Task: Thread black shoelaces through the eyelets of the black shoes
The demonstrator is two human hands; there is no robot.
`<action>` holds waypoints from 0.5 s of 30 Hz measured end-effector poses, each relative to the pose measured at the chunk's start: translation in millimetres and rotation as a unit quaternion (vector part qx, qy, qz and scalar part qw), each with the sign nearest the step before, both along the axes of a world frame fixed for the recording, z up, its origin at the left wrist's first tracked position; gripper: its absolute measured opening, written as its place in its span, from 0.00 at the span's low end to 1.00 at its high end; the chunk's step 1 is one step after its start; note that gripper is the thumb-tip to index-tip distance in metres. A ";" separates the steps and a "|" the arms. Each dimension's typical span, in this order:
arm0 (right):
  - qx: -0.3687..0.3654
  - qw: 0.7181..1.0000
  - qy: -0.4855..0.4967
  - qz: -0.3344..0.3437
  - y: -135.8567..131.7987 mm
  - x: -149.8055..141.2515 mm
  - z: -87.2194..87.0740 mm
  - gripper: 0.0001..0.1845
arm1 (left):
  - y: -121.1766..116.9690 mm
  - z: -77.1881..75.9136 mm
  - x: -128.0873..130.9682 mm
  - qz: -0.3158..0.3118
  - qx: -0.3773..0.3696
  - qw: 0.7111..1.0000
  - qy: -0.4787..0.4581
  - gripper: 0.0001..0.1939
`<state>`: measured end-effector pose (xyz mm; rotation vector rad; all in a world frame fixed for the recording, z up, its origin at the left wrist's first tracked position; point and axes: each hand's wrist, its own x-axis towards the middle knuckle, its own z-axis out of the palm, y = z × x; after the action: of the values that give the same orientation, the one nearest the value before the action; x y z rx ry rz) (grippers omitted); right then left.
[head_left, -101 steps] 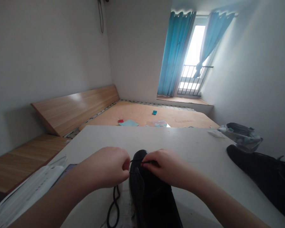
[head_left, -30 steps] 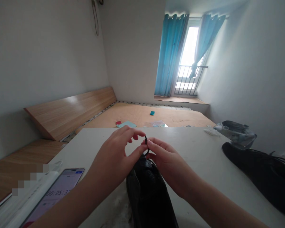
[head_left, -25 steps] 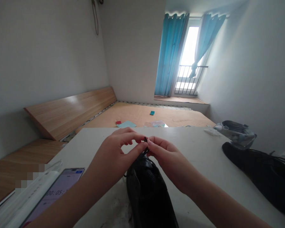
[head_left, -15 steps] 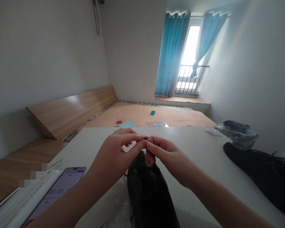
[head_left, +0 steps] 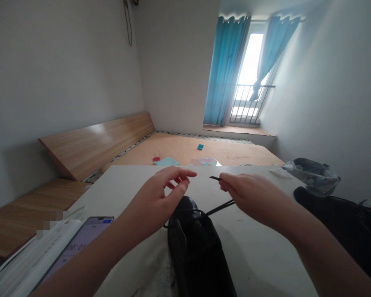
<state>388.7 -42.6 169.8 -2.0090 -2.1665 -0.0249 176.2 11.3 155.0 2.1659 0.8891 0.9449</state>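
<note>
A black leather shoe (head_left: 195, 243) stands on the white table (head_left: 250, 235) with its toe towards me and its top away from me. My right hand (head_left: 250, 190) pinches a thin black shoelace (head_left: 219, 208), which runs from the shoe's eyelets up into my fingers. A short lace end pokes out past my fingertips on the left. My left hand (head_left: 162, 198) hovers just above the shoe's top with its fingers apart, holding nothing. The eyelets are partly hidden in shadow.
A phone (head_left: 83, 243) showing a timer lies at the table's left, beside white packaging (head_left: 40, 251). A second black shoe (head_left: 334, 222) and a grey bag (head_left: 311, 173) sit at the right. Beyond the table's far edge lies a wooden bed base (head_left: 188, 150) holding small cards.
My hands have come apart. The right hand has moved right, drawing the lace out from the shoe, and the left hand has let go and moved left.
</note>
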 end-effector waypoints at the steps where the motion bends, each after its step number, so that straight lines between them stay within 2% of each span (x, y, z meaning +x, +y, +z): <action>1: -0.034 0.999 0.000 -0.025 -0.3 7.3 3.2 0.14 | 2.4 -1.2 -1.3 -0.003 -0.015 1.000 0.021 0.14; 2: -0.078 0.996 0.034 -0.030 -0.9 14.7 6.7 0.16 | 4.8 -2.8 -2.7 -0.010 -0.027 0.998 0.047 0.15; 4: -0.153 0.974 0.167 0.006 -3.0 28.1 14.0 0.18 | 8.8 -7.2 -5.3 -0.034 -0.047 0.992 0.112 0.17; 7: -0.177 0.917 0.348 0.082 -8.9 40.2 23.4 0.22 | 11.1 -16.0 -7.8 -0.079 -0.061 0.971 0.218 0.16; 11: -0.212 0.845 0.456 0.184 -18.2 31.4 27.4 0.24 | 10.9 -28.7 -4.4 -0.103 -0.048 0.949 0.295 0.14; 15: -0.300 0.742 0.526 0.288 -22.5 9.5 24.2 0.22 | 14.9 -37.8 5.2 -0.056 -0.016 0.955 0.291 0.12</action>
<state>398.2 -65.0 194.0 -0.8823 -1.8757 1.6188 181.4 26.2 117.2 2.4782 1.0172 0.2221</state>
